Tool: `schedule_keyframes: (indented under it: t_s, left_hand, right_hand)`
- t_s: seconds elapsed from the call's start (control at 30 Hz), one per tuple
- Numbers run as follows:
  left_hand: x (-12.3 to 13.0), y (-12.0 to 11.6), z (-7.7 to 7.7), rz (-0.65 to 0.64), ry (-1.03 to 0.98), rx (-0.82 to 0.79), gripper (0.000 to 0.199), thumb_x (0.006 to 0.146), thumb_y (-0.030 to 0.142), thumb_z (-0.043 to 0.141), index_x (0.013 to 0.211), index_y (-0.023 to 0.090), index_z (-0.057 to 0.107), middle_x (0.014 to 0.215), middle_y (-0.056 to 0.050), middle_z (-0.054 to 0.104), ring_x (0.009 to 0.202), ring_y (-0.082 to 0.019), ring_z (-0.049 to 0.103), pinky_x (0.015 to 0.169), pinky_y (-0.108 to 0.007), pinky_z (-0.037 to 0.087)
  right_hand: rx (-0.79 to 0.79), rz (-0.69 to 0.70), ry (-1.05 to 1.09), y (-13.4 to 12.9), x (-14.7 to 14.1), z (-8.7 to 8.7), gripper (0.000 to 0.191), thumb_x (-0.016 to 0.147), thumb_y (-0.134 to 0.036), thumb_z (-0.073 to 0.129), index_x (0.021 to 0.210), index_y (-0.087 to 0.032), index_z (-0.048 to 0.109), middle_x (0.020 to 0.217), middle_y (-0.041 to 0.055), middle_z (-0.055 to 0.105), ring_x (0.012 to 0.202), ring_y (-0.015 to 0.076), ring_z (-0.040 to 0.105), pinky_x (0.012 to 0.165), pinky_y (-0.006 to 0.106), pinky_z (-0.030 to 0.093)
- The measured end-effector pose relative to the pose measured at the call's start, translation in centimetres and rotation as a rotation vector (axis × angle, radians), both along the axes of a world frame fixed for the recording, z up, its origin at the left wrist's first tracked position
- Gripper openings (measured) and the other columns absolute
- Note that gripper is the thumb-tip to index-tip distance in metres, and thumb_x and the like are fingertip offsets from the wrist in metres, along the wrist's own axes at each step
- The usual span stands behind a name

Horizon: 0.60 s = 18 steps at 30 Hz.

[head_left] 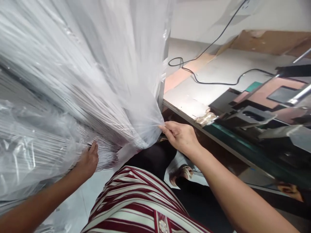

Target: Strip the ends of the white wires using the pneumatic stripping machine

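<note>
A long bundle of thin grey-white strands (107,155) hangs on the left, covered by a clear plastic sheet (150,106). With thumb and bent fingers, my right hand (181,136) pinches the sheet's lower right edge and draws it taut. My left hand (88,160) lies against the lower ends of the strands, its fingers stretched upward beside a loose, shiny fold of plastic (26,152). Part of the left fingers and the thumb is hidden.
On the right stands a workbench (184,111) carrying a machine (262,103) with pink and dark parts. A black cable (213,83) loops across the benchtop up toward a wall socket (246,7). A cardboard piece (267,40) stands behind. Below, a foot (182,173) shows on the floor.
</note>
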<state>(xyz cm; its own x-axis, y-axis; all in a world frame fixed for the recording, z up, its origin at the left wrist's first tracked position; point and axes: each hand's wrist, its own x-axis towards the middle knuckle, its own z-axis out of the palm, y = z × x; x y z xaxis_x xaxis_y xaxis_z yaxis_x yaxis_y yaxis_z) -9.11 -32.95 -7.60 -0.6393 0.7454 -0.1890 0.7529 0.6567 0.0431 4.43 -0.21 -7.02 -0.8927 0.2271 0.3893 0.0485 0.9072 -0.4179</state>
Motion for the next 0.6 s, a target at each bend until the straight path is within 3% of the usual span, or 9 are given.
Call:
schedule_keyframes:
  t_s: [0.1, 0.23, 0.33, 0.4, 0.5, 0.6]
  left_hand:
    - [-0.1, 0.8, 0.3, 0.163, -0.129, 0.151, 0.034, 0.067, 0.034, 0.059, 0.096, 0.017, 0.059, 0.110, -0.013, 0.057, 0.113, -0.031, 0.040, 0.091, -0.049, 0.029]
    - [-1.7, 2.6, 0.3, 0.487, -0.242, 0.434, 0.054, 0.074, 0.043, 0.045, 0.119, 0.013, 0.041, 0.112, -0.017, 0.054, 0.099, -0.026, 0.054, 0.077, -0.041, 0.044]
    - [-2.1, 3.7, 0.7, 0.636, -0.323, 0.609, 0.055, 0.072, 0.045, 0.048, 0.116, 0.014, 0.042, 0.114, -0.017, 0.053, 0.097, -0.025, 0.055, 0.073, -0.039, 0.047]
    - [-1.4, 4.3, 1.4, 0.653, -0.401, 0.673, 0.048, 0.067, 0.044, 0.054, 0.103, 0.013, 0.052, 0.103, -0.016, 0.059, 0.092, -0.027, 0.057, 0.072, -0.041, 0.047]
    - [0.4, 6.0, 2.5, 0.568, -0.542, 0.737, 0.039, 0.060, 0.040, 0.064, 0.088, 0.013, 0.059, 0.088, -0.013, 0.065, 0.087, -0.028, 0.059, 0.073, -0.043, 0.046]
    - [1.5, 8.7, 2.8, 0.428, -0.595, 0.855, 0.060, 0.048, 0.029, 0.074, 0.104, 0.021, 0.054, 0.111, -0.007, 0.058, 0.104, -0.026, 0.050, 0.086, -0.039, 0.039]
  right_hand:
    - [0.011, 0.009, 0.020, 0.3, 0.3, -0.3, 0.030, 0.087, -0.034, 0.035, 0.070, -0.019, 0.056, 0.065, 0.0016, 0.060, 0.061, 0.0139, 0.057, 0.051, 0.021, 0.032]
    - [0.019, 0.025, 0.038, 0.7, 0.6, -0.6, 0.030, 0.086, -0.033, 0.036, 0.071, -0.020, 0.057, 0.066, 0.0010, 0.061, 0.061, 0.0132, 0.057, 0.049, 0.021, 0.030]
    - [0.008, 0.040, 0.045, 1.0, 0.5, -0.7, 0.030, 0.086, -0.034, 0.036, 0.071, -0.020, 0.058, 0.066, 0.0006, 0.062, 0.061, 0.0131, 0.057, 0.048, 0.021, 0.030]
    - [-0.015, 0.052, 0.048, 1.0, 0.5, -0.7, 0.029, 0.086, -0.033, 0.036, 0.073, -0.020, 0.058, 0.067, 0.0007, 0.062, 0.062, 0.0132, 0.058, 0.049, 0.021, 0.031]
    - [-0.060, 0.093, 0.044, 0.5, 0.8, -0.7, 0.030, 0.087, -0.032, 0.036, 0.071, -0.019, 0.058, 0.063, 0.0004, 0.059, 0.059, 0.0124, 0.056, 0.051, 0.021, 0.032]
    - [-0.103, 0.182, 0.033, -0.6, 1.7, -0.4, 0.031, 0.086, -0.029, 0.036, 0.067, -0.018, 0.057, 0.058, 0.0003, 0.056, 0.053, 0.0115, 0.053, 0.050, 0.021, 0.033]
